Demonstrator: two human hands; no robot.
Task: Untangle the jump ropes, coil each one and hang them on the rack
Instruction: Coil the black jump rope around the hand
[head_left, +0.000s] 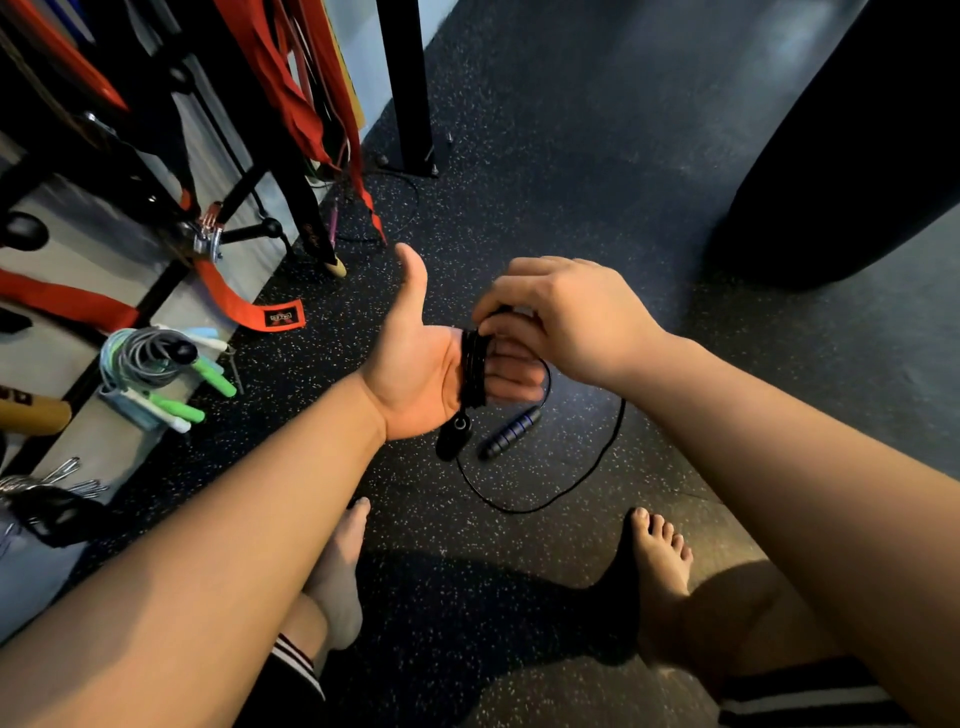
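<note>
A black jump rope is wound in several turns around the fingers of my left hand, which is held palm up with the thumb raised. One black handle hangs below that palm. My right hand pinches the rope at the top of the coil. The loose rest of the rope loops down onto the floor, and its second handle, dark with blue rings, hangs beside the first. Coiled grey and pale ropes with green and white handles hang on the rack at the left.
Red straps and bands hang from the rack on the left. A black post stands behind. A large dark punching bag fills the upper right. My bare feet stand on the speckled rubber floor.
</note>
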